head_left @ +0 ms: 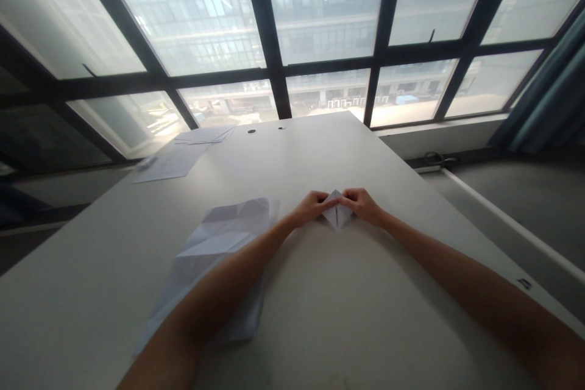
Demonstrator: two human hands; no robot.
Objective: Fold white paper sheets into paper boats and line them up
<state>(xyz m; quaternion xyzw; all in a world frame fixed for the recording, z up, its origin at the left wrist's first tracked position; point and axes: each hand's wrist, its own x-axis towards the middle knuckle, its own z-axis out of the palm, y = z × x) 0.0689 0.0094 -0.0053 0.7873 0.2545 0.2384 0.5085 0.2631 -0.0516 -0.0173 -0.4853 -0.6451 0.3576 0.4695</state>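
Observation:
A small piece of folded white paper [337, 217], diamond-shaped with a dark slit down its middle, is held at the centre of the white table [347, 304]. My left hand [312, 206] pinches its left side, thumb lying over the top face. From the right, my right hand [361, 204] grips the opposite side in the same way, and the two thumbs nearly meet at the slit. The fingers under the paper are hidden. Beneath and beside my left forearm lies a larger creased sheet of white paper [242, 219], partly covered by the arm.
Several flat white sheets [171, 161] lie at the table's far left. Two small round holes, one a cable hole [251, 131], show near the far edge. A small dark object [524, 283] sits by the right edge. Beyond are framed windows [324, 6] and a blue curtain [543, 91].

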